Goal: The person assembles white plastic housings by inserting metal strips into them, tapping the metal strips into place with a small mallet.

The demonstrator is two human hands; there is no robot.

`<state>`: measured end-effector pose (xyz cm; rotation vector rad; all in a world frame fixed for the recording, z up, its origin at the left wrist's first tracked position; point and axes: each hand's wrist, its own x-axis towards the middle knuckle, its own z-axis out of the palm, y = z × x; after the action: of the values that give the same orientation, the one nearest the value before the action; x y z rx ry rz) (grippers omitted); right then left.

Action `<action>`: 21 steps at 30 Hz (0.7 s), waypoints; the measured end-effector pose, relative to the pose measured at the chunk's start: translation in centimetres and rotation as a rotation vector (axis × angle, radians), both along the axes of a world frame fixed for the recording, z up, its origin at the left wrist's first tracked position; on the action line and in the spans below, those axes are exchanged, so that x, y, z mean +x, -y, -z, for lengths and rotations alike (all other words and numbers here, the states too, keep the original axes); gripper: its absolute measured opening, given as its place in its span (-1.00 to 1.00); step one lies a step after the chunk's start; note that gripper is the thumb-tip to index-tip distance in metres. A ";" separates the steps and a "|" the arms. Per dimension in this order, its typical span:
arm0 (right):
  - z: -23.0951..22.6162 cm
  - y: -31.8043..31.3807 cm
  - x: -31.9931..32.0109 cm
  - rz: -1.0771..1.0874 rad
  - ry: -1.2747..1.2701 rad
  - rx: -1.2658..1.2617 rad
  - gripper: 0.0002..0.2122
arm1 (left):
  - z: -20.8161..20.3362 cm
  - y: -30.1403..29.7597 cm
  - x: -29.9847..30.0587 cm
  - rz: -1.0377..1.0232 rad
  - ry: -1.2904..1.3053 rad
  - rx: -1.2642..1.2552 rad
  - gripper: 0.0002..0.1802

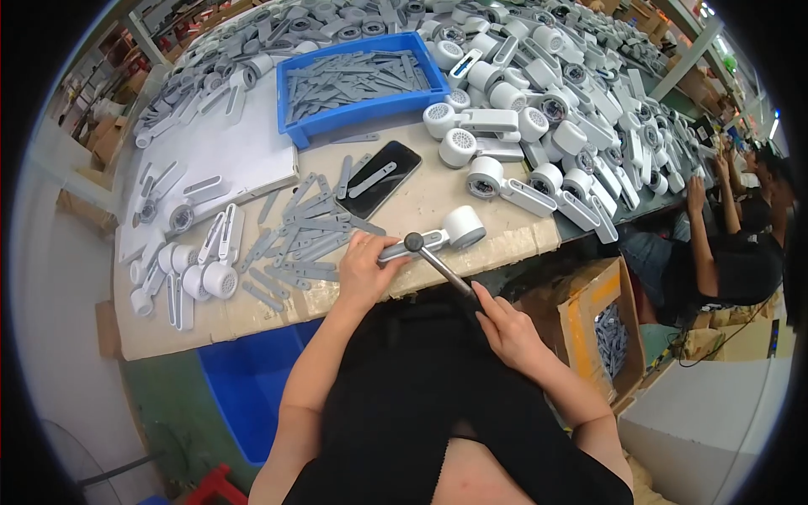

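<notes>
White and gray plastic gadget with a round head and long handle (pixel 434 238) is near the front edge of the tan table (pixel 523 239), running left to right with its round head on the right. The bare left hand (pixel 367 271) is nearer, its fingers pinched on the handle's left end. The bare right hand (pixel 510 333), lower and to the right, grips a silver hammer with a dark round head (pixel 446 270), which slants up left over the handle; I cannot tell if they touch.
</notes>
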<state>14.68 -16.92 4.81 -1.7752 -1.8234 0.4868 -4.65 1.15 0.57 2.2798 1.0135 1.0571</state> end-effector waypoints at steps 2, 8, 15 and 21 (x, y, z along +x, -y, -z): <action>-0.8 -0.4 0.1 -0.033 -0.072 0.084 -0.51 | 0.7 -0.3 0.1 0.001 0.035 -0.042 -0.67; -0.4 -0.5 -0.3 -0.045 -0.026 -0.002 -0.52 | 3.3 0.1 -0.7 0.023 0.317 -0.471 -0.66; -0.4 -1.3 -1.2 -0.142 -0.034 0.080 -0.50 | 2.9 0.0 -0.5 0.026 0.329 -0.523 -0.71; -0.4 -1.0 -1.9 -0.095 -0.160 0.152 -0.52 | 2.9 -0.1 -0.8 -0.039 0.122 -0.541 -0.70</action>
<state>12.81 -15.92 5.16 -1.5109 -1.7886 0.4978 -5.47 1.22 -2.33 1.7457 1.1327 0.8010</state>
